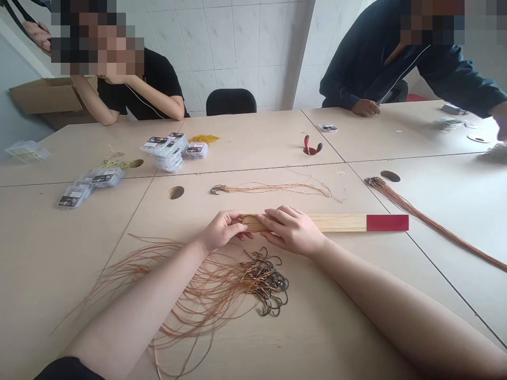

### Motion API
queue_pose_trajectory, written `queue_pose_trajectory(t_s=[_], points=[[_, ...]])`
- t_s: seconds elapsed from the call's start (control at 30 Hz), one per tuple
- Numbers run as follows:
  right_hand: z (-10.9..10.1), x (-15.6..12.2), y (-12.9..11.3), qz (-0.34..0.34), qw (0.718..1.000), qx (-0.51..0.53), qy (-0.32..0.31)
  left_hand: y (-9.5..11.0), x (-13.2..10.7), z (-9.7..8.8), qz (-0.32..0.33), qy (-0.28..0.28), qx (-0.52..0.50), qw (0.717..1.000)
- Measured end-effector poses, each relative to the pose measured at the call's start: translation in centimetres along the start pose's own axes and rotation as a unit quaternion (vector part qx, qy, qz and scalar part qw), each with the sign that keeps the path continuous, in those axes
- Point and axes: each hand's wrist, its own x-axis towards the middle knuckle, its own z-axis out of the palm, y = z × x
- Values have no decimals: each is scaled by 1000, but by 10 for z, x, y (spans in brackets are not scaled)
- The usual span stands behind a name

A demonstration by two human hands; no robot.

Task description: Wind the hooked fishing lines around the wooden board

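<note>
A long pale wooden board (336, 222) with a red end lies crosswise in front of me. At its left end my left hand (224, 230) is closed in a pinch. A thin dark curve there looks like a fishing hook (249, 216), partly hidden by the fingers. My right hand (291, 230) grips the board just right of it, fingers across the top and thumb at the near edge. Closer to me lies a pile of dark fishing hooks (267, 282), with orange-brown lines (198, 301) trailing left under my left forearm.
Beyond the board lies a small bundle of hooked lines (269, 188); a longer bundle (431, 224) is at right. Clear plastic boxes (170, 150), red-handled pliers (312, 146) and table holes (176, 192) are farther off. Two people sit or lean across the table.
</note>
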Motion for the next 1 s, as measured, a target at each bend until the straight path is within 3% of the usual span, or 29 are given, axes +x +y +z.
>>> queue_pose_trajectory(t_s=[0.37,0.73,0.87,1.0], points=[[4,-2,2,5,1000,22,-6,1,0,0,-9,2,-7,1000],[4,-1,3,35,995,74,-49,-1,4,-4,-32,-33,-28,999],[5,-2,1,16,999,39,-26,-1,3,-3,-20,-25,-11,999],[-2,-3,7,-47,998,-50,13,0,-3,1,42,-12,45,998]])
